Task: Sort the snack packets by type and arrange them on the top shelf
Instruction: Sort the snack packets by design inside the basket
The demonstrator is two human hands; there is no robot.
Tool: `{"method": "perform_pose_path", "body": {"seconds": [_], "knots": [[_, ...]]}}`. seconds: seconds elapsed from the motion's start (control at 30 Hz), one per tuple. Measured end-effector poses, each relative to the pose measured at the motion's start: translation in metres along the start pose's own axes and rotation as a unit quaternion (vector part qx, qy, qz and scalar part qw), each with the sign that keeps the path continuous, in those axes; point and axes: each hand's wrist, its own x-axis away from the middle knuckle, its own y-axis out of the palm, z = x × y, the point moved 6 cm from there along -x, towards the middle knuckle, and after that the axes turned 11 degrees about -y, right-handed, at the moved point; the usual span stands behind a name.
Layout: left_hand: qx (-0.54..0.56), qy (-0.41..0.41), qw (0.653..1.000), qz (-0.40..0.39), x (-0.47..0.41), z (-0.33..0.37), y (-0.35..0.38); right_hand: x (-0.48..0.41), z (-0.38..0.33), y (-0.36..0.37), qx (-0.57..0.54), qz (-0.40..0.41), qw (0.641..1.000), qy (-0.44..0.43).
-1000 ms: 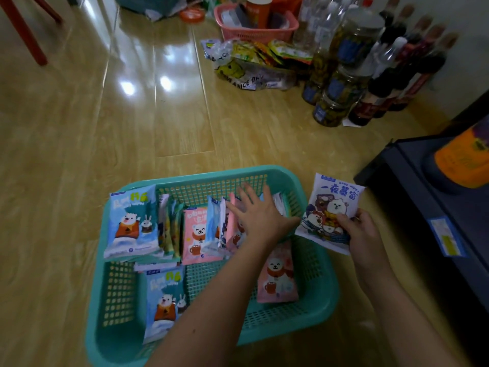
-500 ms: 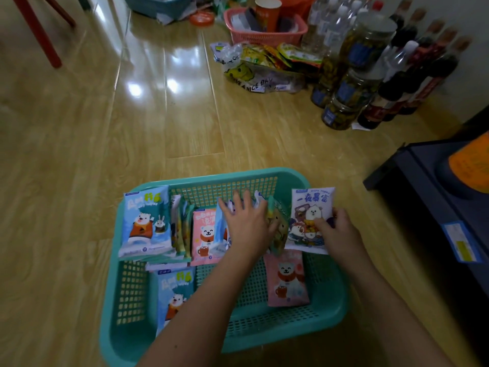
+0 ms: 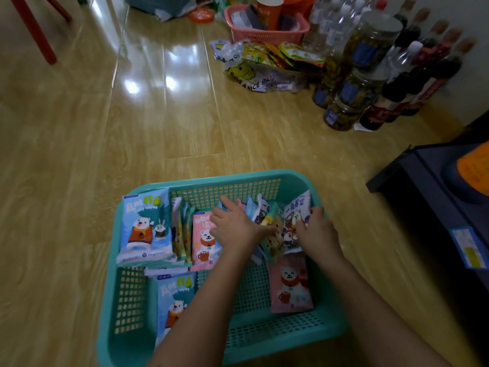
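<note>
A teal plastic basket (image 3: 264,337) sits on the wood floor and holds several snack packets. Blue bear packets (image 3: 144,229) stand at its left, pink bear packets (image 3: 203,242) in the middle, and one pink packet (image 3: 289,284) lies flat at the right. My left hand (image 3: 235,226) presses flat against the upright packets, fingers spread. My right hand (image 3: 316,231) grips a white cartoon packet (image 3: 295,221) and holds it inside the basket's right end against the row. A dark shelf unit (image 3: 436,197) stands at the right.
Beyond the basket lie a bag of yellow-green snack packs (image 3: 267,67), a pink basket (image 3: 264,30) with a cup, jars (image 3: 352,94) and dark bottles (image 3: 412,80) along the wall. Red chair legs (image 3: 34,30) stand far left. An orange object (image 3: 473,170) rests on the shelf unit.
My right hand has carried the white cartoon packet from outside the basket's right rim into the basket, against the upright row. My left hand stayed on the packets.
</note>
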Motion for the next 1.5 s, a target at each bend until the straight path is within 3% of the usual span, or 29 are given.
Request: {"method": "perform_pose_path", "body": {"seconds": [0.27,0.57,0.73,0.93,1.03,1.5], "knots": [[0.040,-0.004,0.996,-0.074,-0.014,0.003,-0.003,0.003,0.001,0.010,-0.094,0.017,0.995,0.009],[0.064,0.024,0.995,-0.070,-0.014,0.004,-0.005,0.009,0.005,0.011,-0.175,0.026,0.984,-0.006],[0.123,-0.008,0.987,-0.107,-0.024,0.001,-0.005,0.009,0.008,-0.001,-0.196,0.052,0.979,-0.011],[0.124,-0.009,0.988,-0.090,-0.012,-0.004,-0.012,0.009,0.004,-0.010,0.042,0.060,0.997,-0.028],[0.129,0.000,0.988,-0.087,-0.016,-0.009,-0.010,0.009,0.001,-0.009,0.096,0.062,0.992,-0.058],[0.172,0.007,0.983,-0.062,-0.017,-0.023,-0.013,-0.030,0.001,0.010,-0.114,0.057,0.991,-0.040]]}}
